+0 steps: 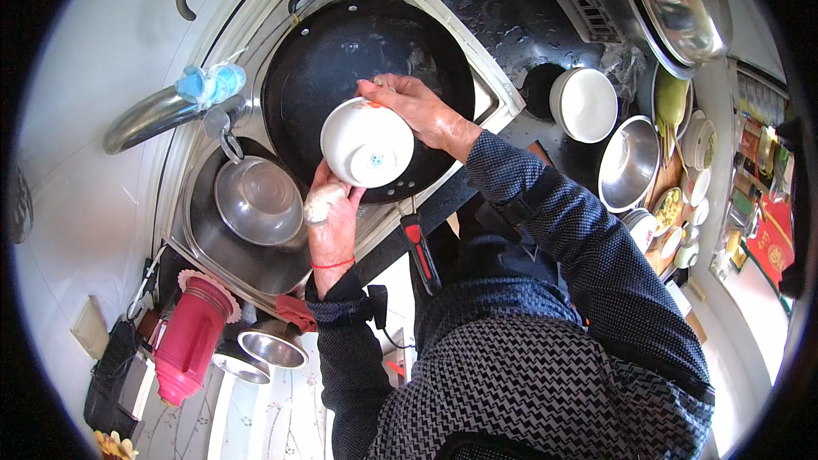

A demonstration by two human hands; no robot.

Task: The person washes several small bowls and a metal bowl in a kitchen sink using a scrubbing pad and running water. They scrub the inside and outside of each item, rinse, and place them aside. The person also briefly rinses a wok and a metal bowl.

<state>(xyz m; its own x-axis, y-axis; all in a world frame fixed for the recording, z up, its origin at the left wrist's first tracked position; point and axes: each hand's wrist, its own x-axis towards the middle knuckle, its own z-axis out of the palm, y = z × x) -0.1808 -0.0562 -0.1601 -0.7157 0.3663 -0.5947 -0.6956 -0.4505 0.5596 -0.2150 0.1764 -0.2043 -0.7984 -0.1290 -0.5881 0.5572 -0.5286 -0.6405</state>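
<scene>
My left hand (pixel 335 217) grips the lower rim of a white bowl (pixel 345 134), which is tilted so that its foot and outer wall face me. A whitish lump, perhaps a cloth or scourer, lies against the back of that hand, and a red cord circles the wrist. My right hand (pixel 418 108) holds the bowl's far rim; something pale shows at its fingertips, too small to tell. An orange-red patch marks the bowl near those fingers. Both hands are above a large black wok (pixel 319 64) set over the sink (pixel 501 86). The bowl's inside is hidden from me.
Left of the wok, a metal bowl (pixel 259 201) sits upside down in a basin (pixel 204 223). A faucet (pixel 150 118) reaches in from the left. Stacked white bowls (pixel 585 105) and a steel bowl (pixel 629 163) stand on the right. The wok's handle (pixel 420 252) points towards me.
</scene>
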